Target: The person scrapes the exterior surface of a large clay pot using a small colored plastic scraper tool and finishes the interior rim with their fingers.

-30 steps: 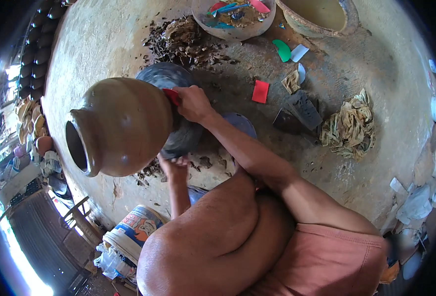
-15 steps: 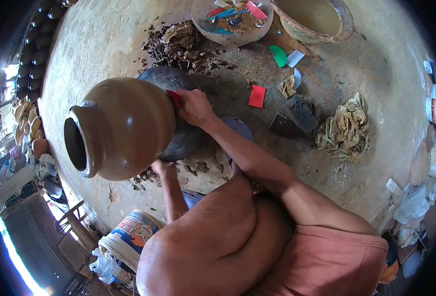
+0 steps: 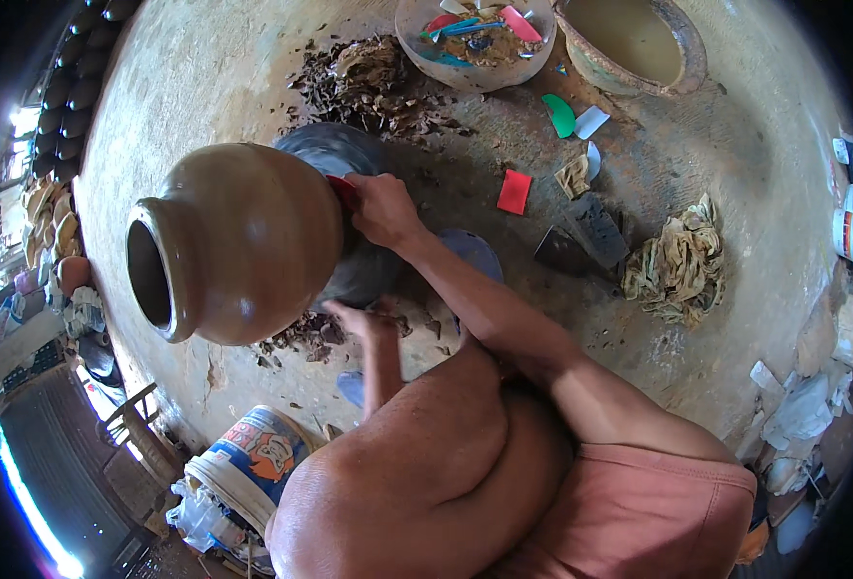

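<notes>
A large brown clay pot (image 3: 243, 241) with a wide-rimmed mouth at the left of the view sits against a grey round potter's wheel (image 3: 363, 275), whose surface is smeared by motion. My right hand (image 3: 385, 212) pinches a small red flat scraper (image 3: 343, 191) and presses it to the pot's lower wall, close to the wheel. Beside the near edge of the wheel is my left hand (image 3: 363, 320), fingers stretched out and apart, holding nothing; it seems to be at the wheel's rim, though contact is unclear.
Clay scraps (image 3: 373, 87) lie beyond the wheel. A tub of tools (image 3: 436, 72) and a basin of murky water (image 3: 697, 63) stand at the back. To the right are a red card (image 3: 514, 192), a dark block (image 3: 595, 230) and a crumpled cloth (image 3: 677, 261). A bucket (image 3: 262, 449) stands near left.
My left hand has moved right and a little up along the wheel, its fingers now showing. The right hand keeps the scraper on the pot. The view has shifted slightly.
</notes>
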A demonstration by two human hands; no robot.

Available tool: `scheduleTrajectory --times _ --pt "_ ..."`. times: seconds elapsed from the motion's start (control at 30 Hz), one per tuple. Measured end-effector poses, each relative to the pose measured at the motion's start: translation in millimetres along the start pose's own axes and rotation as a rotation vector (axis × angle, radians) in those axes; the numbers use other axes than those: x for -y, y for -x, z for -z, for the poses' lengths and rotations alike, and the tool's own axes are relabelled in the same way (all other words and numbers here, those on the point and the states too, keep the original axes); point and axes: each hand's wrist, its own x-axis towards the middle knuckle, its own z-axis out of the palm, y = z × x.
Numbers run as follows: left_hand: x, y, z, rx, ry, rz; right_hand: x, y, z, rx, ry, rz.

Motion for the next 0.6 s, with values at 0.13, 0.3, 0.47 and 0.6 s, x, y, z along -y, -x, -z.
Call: scheduleTrajectory --times 0.13,0.3,0.47,0.6 --pt "21.6 57.8 7.5 0.311 -0.316 0.329 0.4 0.8 2.0 0.031 0.035 0.028" --pt "-78.4 -26.7 27.1 0.456 -0.175 -0.130 7.6 3.2 7.0 0.032 0.039 0.046" --pt "8.3 -10.0 41.9 0.539 0.025 0.109 17.1 -0.3 8.9 -0.036 0.005 0.080" --pt "-28.6 42.2 -2.0 0.167 -0.187 0.106 -2.4 -0.1 16.2 -0.055 0.010 0.007"
